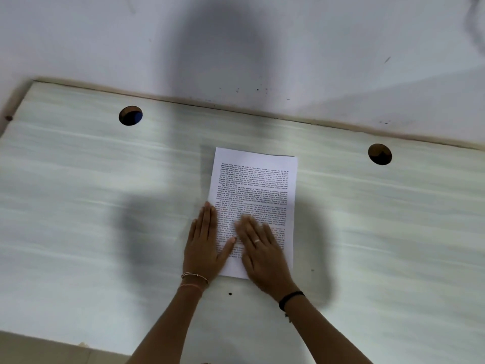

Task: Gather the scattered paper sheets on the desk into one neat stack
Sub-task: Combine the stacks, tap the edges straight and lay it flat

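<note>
Sheets (253, 198) look stacked mid-desk (91, 193), edges roughly flush; no strays visible. Left hand (203, 243) flat along the stack's left edge, right hand (259, 245) flat on top. Only final squaring left, I'd judge.

Soft, rather dim indoor light comes from behind and above the person; a broad, fuzzy-edged shadow spreads up the wall (78, 35) and across the middle of the tabletop (78, 193), with darker patches on either side of the paper sheets (257, 185); the white page is the brightest area; the whole frame is slightly soft; the right grip (262, 248) is smeared by motion blur towards its fingertips; the print is too soft to read; the tabletop's far edge slants and bows with wide-angle distortion.
</note>
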`<action>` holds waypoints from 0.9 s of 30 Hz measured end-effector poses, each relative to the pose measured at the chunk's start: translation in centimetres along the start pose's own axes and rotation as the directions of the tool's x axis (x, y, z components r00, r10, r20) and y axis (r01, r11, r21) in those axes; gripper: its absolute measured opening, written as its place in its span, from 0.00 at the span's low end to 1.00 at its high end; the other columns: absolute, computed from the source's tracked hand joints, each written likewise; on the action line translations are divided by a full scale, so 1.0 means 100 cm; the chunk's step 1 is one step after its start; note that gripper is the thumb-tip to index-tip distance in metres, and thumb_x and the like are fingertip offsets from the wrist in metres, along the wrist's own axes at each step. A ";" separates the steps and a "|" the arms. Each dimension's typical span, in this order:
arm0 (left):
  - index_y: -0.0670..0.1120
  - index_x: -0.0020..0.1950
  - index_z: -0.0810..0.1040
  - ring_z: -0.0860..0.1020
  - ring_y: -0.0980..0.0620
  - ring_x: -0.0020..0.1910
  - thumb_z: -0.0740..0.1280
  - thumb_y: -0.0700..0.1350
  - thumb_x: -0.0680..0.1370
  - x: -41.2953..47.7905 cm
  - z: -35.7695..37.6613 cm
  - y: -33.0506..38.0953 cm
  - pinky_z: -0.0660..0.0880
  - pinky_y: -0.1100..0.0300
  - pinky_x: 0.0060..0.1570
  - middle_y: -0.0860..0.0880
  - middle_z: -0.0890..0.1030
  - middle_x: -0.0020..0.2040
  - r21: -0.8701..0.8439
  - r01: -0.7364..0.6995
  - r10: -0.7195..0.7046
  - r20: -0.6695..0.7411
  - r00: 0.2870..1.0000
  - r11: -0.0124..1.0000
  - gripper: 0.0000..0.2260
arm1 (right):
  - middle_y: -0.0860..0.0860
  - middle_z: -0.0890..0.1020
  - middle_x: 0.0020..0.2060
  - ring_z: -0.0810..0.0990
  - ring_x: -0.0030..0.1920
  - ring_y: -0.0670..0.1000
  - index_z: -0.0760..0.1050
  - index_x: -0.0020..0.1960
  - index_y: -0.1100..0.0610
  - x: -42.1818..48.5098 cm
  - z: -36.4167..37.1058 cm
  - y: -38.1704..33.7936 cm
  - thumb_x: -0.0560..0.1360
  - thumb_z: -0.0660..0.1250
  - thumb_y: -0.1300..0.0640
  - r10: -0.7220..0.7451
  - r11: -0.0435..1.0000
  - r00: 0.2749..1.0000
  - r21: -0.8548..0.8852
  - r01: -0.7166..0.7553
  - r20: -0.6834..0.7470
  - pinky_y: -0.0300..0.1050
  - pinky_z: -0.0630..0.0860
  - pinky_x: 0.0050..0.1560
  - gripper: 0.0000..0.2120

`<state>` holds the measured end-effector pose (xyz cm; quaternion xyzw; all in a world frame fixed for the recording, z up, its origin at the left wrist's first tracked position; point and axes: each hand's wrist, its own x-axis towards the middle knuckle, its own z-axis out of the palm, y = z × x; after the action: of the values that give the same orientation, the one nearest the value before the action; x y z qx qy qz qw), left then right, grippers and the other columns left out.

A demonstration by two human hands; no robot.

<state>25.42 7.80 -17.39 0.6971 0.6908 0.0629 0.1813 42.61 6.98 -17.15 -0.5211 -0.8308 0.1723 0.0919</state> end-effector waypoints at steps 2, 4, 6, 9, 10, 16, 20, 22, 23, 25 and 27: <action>0.43 0.77 0.46 0.49 0.50 0.78 0.50 0.65 0.76 0.002 0.005 -0.001 0.47 0.57 0.76 0.46 0.47 0.78 0.006 -0.013 0.013 -0.019 1.000 1.000 0.38 | 0.48 0.51 0.78 0.47 0.78 0.48 0.49 0.78 0.51 0.024 -0.004 0.012 0.79 0.55 0.54 -0.064 0.997 0.998 -0.036 0.064 0.017 0.53 0.50 0.76 0.29; 0.43 0.77 0.45 0.49 0.50 0.77 0.52 0.65 0.75 0.002 0.006 -0.003 0.48 0.56 0.75 0.46 0.47 0.78 0.006 -0.015 0.015 -0.030 0.999 1.000 0.38 | 0.47 0.53 0.78 0.49 0.78 0.47 0.50 0.78 0.50 0.048 -0.011 0.031 0.80 0.53 0.53 -0.042 0.996 0.999 -0.077 0.042 0.000 0.52 0.51 0.76 0.27; 0.43 0.77 0.44 0.49 0.50 0.77 0.52 0.65 0.75 0.001 0.006 -0.004 0.49 0.56 0.75 0.47 0.46 0.78 -0.002 -0.015 0.014 -0.036 0.999 1.000 0.39 | 0.46 0.54 0.77 0.51 0.77 0.46 0.52 0.78 0.51 0.068 -0.018 0.052 0.81 0.52 0.52 0.009 0.994 1.000 -0.106 -0.012 -0.027 0.51 0.52 0.76 0.26; 0.44 0.77 0.43 0.49 0.51 0.77 0.53 0.64 0.75 0.001 0.005 -0.004 0.51 0.55 0.75 0.47 0.46 0.78 -0.019 -0.016 0.016 -0.040 0.999 1.000 0.39 | 0.48 0.57 0.77 0.53 0.77 0.47 0.53 0.77 0.52 0.089 -0.024 0.077 0.81 0.51 0.51 0.124 0.989 0.988 -0.072 -0.130 -0.089 0.50 0.52 0.76 0.25; 0.44 0.77 0.43 0.48 0.51 0.78 0.54 0.64 0.75 0.001 0.005 -0.004 0.51 0.55 0.75 0.47 0.45 0.78 -0.029 -0.017 0.016 -0.043 0.999 0.999 0.39 | 0.49 0.57 0.77 0.53 0.77 0.47 0.53 0.77 0.52 0.095 -0.026 0.085 0.81 0.50 0.51 0.174 0.982 0.979 -0.052 -0.180 -0.111 0.50 0.51 0.76 0.25; 0.46 0.77 0.42 0.48 0.52 0.78 0.56 0.63 0.76 -0.001 0.001 -0.002 0.52 0.54 0.76 0.48 0.45 0.78 -0.104 -0.025 0.019 -0.050 0.999 0.994 0.38 | 0.49 0.54 0.77 0.51 0.77 0.48 0.50 0.78 0.52 0.116 -0.046 0.129 0.81 0.41 0.47 0.353 0.935 0.930 0.020 -0.353 -0.106 0.50 0.46 0.77 0.26; 0.46 0.77 0.42 0.51 0.53 0.77 0.57 0.64 0.74 0.001 -0.003 -0.002 0.53 0.56 0.75 0.49 0.47 0.78 -0.199 -0.012 0.001 -0.055 0.998 0.980 0.40 | 0.52 0.53 0.78 0.50 0.77 0.47 0.48 0.78 0.57 0.091 -0.042 0.097 0.81 0.48 0.49 0.484 0.822 0.864 0.409 -0.396 -0.138 0.48 0.46 0.77 0.28; 0.46 0.77 0.43 0.56 0.53 0.75 0.58 0.63 0.73 0.006 -0.006 -0.004 0.55 0.57 0.73 0.49 0.50 0.78 -0.287 0.030 -0.045 -0.044 0.998 0.957 0.41 | 0.51 0.54 0.77 0.51 0.77 0.45 0.49 0.78 0.56 0.056 -0.033 0.064 0.81 0.51 0.48 0.575 0.706 0.802 0.592 -0.388 -0.160 0.42 0.47 0.76 0.29; 0.46 0.77 0.45 0.58 0.53 0.75 0.58 0.61 0.73 0.008 -0.008 -0.004 0.56 0.58 0.72 0.50 0.52 0.78 -0.343 0.043 -0.063 -0.047 0.997 0.938 0.39 | 0.49 0.54 0.77 0.52 0.76 0.44 0.50 0.78 0.55 0.038 -0.028 0.050 0.81 0.51 0.47 0.611 0.655 0.776 0.650 -0.385 -0.156 0.39 0.47 0.76 0.29; 0.47 0.77 0.49 0.57 0.57 0.74 0.59 0.57 0.74 0.012 -0.013 -0.002 0.56 0.60 0.72 0.55 0.53 0.76 -0.511 0.055 -0.096 -0.054 0.994 0.858 0.35 | 0.45 0.58 0.76 0.56 0.75 0.41 0.53 0.77 0.52 0.015 -0.026 0.032 0.82 0.52 0.48 0.686 0.469 0.723 0.811 -0.349 -0.085 0.41 0.51 0.76 0.25; 0.50 0.76 0.51 0.54 0.61 0.73 0.60 0.49 0.78 0.016 -0.021 0.005 0.53 0.61 0.73 0.59 0.53 0.75 -0.703 0.123 -0.162 0.012 0.987 0.700 0.29 | 0.42 0.64 0.74 0.62 0.72 0.38 0.58 0.76 0.50 0.010 -0.036 0.026 0.83 0.52 0.51 0.716 0.176 0.696 0.948 -0.265 0.061 0.43 0.58 0.75 0.21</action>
<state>25.21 9.70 -15.54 0.5186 0.6713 0.3239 0.4189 45.47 9.62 -14.85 -0.6455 -0.3275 0.5073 0.4677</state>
